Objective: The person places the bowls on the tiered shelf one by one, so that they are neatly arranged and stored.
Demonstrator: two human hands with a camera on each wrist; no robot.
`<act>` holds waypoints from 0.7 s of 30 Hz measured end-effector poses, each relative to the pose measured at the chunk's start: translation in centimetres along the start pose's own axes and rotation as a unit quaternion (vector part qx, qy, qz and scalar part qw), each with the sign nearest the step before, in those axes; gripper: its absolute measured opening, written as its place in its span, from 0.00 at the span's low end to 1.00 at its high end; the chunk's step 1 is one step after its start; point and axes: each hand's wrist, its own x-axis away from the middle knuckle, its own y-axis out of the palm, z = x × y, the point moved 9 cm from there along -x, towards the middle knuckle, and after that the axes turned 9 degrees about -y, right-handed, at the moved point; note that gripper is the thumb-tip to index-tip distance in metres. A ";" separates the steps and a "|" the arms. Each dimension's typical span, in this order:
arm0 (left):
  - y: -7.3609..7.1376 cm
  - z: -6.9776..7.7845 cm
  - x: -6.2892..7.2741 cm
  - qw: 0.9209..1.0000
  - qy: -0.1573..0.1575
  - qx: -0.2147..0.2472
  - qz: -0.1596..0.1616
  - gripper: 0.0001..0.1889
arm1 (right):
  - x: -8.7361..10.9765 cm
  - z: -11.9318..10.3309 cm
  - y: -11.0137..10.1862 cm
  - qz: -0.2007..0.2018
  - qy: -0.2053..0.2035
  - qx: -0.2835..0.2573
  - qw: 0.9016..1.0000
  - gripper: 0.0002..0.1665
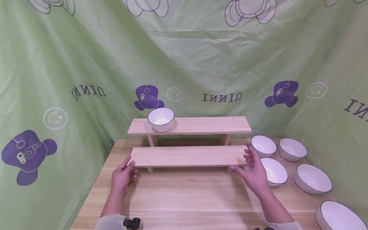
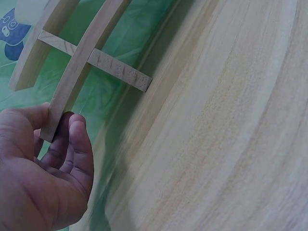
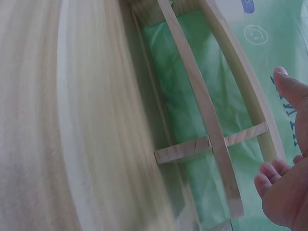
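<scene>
A two-tier pale wooden rack (image 1: 189, 156) stands on the wooden table (image 1: 187, 198). One white bowl (image 1: 161, 118) sits at the left end of its upper board (image 1: 207, 125). My left hand (image 1: 130, 167) pinches the left end of the lower board, which the left wrist view shows between the thumb and curled fingers (image 2: 77, 139). My right hand (image 1: 244, 163) is at the board's right end with straight, spread fingers and the thumb low by the front edge. In the right wrist view, its fingers (image 3: 269, 175) stand apart from the lower board (image 3: 202, 115).
Several white bowls with dark rims lie on the table to the right of the rack; the nearest (image 1: 274, 171) is just beside my right hand, and another (image 1: 339, 217) is at the front right corner. A green printed cloth (image 1: 86, 64) hangs behind and at both sides.
</scene>
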 end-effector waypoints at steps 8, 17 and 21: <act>-0.3 -0.3 -0.1 1.000 0.001 -0.004 0.008 0.34 | 0.9 0.2 -0.6 0.003 -0.005 0.025 1.000 0.68; -0.1 -0.1 -0.1 1.000 0.001 -0.002 -0.002 0.35 | 1.6 1.0 -1.7 0.024 -0.016 0.041 0.999 0.62; -0.1 0.0 -0.1 1.000 0.002 0.001 0.000 0.34 | 1.9 1.2 -2.4 0.029 -0.009 0.050 0.998 0.60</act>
